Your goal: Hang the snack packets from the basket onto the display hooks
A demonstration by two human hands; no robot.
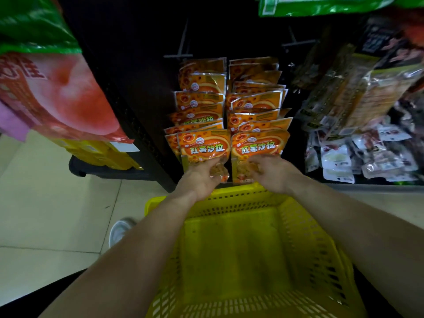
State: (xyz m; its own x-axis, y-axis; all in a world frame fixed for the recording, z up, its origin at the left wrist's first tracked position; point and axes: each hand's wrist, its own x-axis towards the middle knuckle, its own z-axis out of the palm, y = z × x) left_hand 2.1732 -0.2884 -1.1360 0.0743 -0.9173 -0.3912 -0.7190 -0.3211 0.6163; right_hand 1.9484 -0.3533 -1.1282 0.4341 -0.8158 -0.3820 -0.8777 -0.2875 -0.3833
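Note:
Two columns of orange snack packets hang on display hooks against a dark rack. My left hand (202,177) grips the lower part of the front packet of the left column (204,145). My right hand (270,172) grips the bottom of the front packet of the right column (259,144). Both front packets hang in line with the rows behind them. Below my arms stands the yellow plastic basket (305,228); no packets show inside it. Bare metal hooks (181,45) stick out above the columns.
Large red and green bags (57,92) hang at the left over a black cart with yellow packs (101,157). At the right, strips of dark snack packs (339,88) hang above a bin of small white packets (358,157). A shoe (119,230) rests on the tiled floor.

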